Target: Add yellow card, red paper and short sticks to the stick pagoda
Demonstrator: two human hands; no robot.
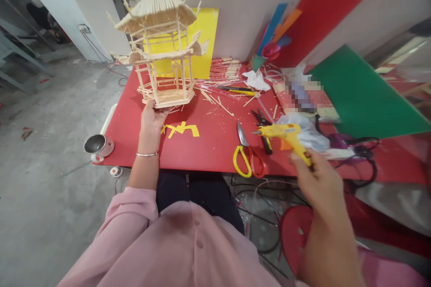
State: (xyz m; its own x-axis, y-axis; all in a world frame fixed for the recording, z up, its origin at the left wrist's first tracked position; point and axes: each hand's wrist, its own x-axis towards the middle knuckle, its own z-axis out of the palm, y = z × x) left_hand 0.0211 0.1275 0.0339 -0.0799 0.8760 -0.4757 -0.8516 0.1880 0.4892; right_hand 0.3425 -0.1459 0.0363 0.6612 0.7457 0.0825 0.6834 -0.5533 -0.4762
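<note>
My left hand (154, 119) grips the near edge of the base of a model pagoda (168, 95) built from thin wooden sticks, with two tiers of roof. The model appears slightly raised over the red table (215, 143); its far underside is hidden. In my right hand (318, 179) is a yellow hot glue gun (286, 132), its nozzle pointing left. Scissors (247, 154) with one yellow and one red handle lie just left of the glue gun. Black-handled pliers (262, 125) sit partly behind its nozzle. Cut yellow paper strips (182, 129) lie right of my left hand.
Loose sticks (225, 69) and a yellow utility knife (240, 91) lie toward the wall. A yellow sheet (207, 45) leans behind the model. A green board (367, 94) stands at right, near a plastic bag (303, 132) and cables. A metal cup (98, 145) hangs at the left edge.
</note>
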